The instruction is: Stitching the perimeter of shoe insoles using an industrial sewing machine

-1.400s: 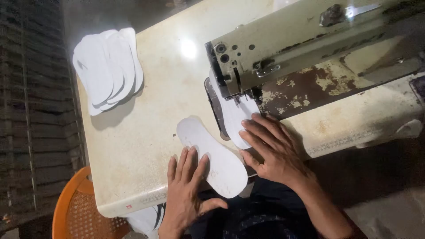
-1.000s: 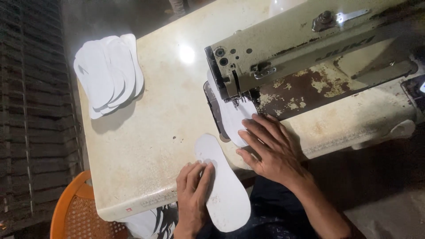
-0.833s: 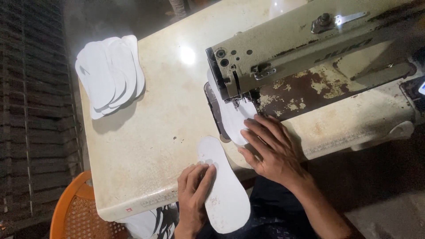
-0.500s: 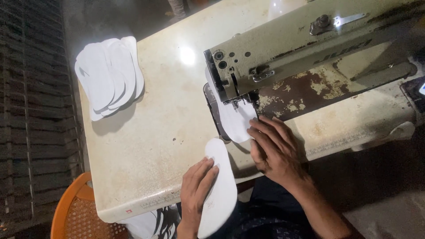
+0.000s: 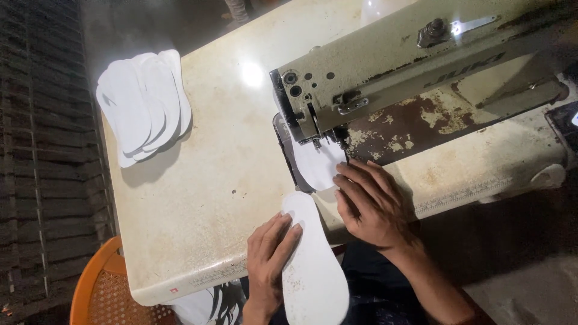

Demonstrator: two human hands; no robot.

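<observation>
Two flat hands work for you: your left hand [image 5: 269, 256] pins the white foam insole [image 5: 313, 265] overhanging the cream tabletop [image 5: 205, 192], while your right hand [image 5: 368, 201] presses another white piece [image 5: 316, 168] steady under the worn sewing machine [image 5: 391, 78].

You saw white insole [image 5: 313, 271] under your hands, white insole stack [image 5: 144, 105], cream stained table [image 5: 211, 180]. Sewing machine [image 5: 409, 66] was pale green, rust-brown patches beneath. Chair [image 5: 99, 289] was orange, woven-patterned.
</observation>
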